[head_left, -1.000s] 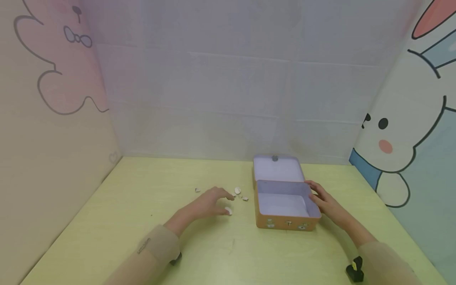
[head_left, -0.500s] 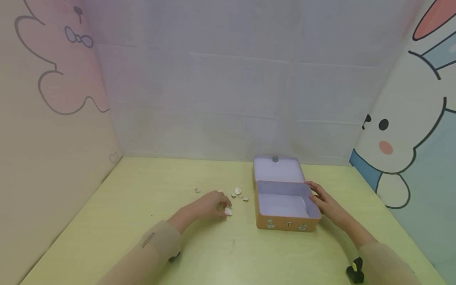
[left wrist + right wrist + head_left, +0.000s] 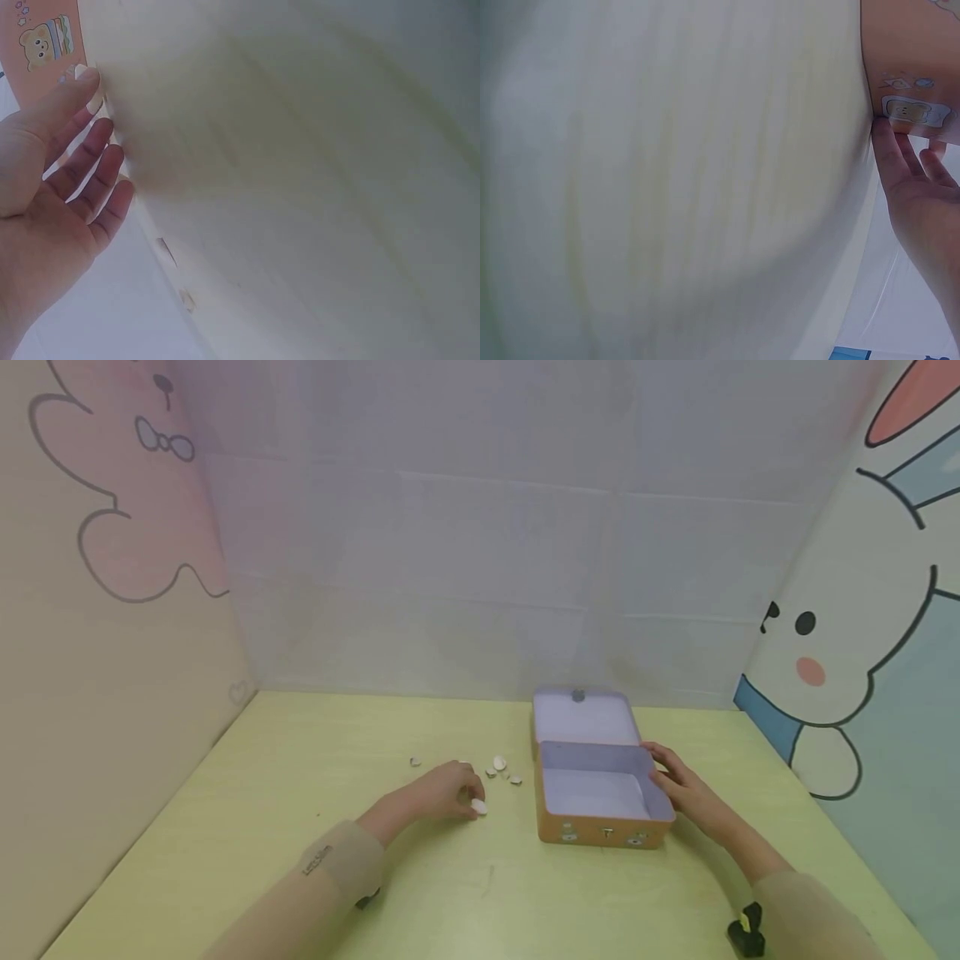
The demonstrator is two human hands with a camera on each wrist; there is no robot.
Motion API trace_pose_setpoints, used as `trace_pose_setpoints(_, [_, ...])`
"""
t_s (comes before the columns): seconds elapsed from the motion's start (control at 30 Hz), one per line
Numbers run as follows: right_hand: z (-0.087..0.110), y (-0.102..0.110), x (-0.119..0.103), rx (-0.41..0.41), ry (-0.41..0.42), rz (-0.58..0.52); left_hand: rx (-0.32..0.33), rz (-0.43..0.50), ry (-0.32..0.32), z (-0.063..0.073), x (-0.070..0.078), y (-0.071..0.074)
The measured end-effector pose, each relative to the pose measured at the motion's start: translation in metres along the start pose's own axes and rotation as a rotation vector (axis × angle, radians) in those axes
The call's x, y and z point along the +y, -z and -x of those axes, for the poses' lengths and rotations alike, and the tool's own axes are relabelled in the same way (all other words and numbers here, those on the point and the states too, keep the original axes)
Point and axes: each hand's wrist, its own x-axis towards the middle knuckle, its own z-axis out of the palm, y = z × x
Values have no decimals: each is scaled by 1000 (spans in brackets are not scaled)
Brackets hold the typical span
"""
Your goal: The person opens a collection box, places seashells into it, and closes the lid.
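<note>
My left hand pinches a small white shell-like piece between thumb and index finger, at the table top. In the left wrist view, the other fingers lie loosely bent, with the pinched piece at the thumb tip. Several more small pale pieces lie just beyond this hand. An orange tin box with a lilac inside stands to the right, its lid swung back. My right hand rests on the box's right side; the right wrist view shows nearly straight fingers touching the outer wall.
Pale yellow table top surrounds the box. A small chip lies left of the other pieces. Behind stands a pale sheet wall, with cartoon-printed panels at both sides. A black clip-like object is by the right sleeve.
The left thumb and index finger have closed on the white piece, and that hand has drawn very slightly left. The right hand and the box have stayed put.
</note>
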Motion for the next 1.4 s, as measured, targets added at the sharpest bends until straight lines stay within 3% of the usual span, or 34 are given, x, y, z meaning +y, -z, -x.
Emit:
trace_pose_setpoints(0.3, [1,-1,-2,0,-5,10,9,-11,-26,0,1,1])
trace_pose_setpoints(0.6, [1,-2,-2,1,-2,-2,13,-31,36,-3,3,2])
trace_pose_setpoints(0.73, [1,-1,-1,-3,1,-3,31,-20,18,-1,6,5])
trace_pose_setpoints(0.83, [1,-1,-1,-3,1,-4,61,-33,-10,0,8,6])
trace_pose_setpoints(1.17, [0,-1,1,0,8,-3,164,-95,-18,3,26,12])
trace_pose_setpoints(1.4, [0,-1,2,0,2,0,291,-102,-60,2,42,13])
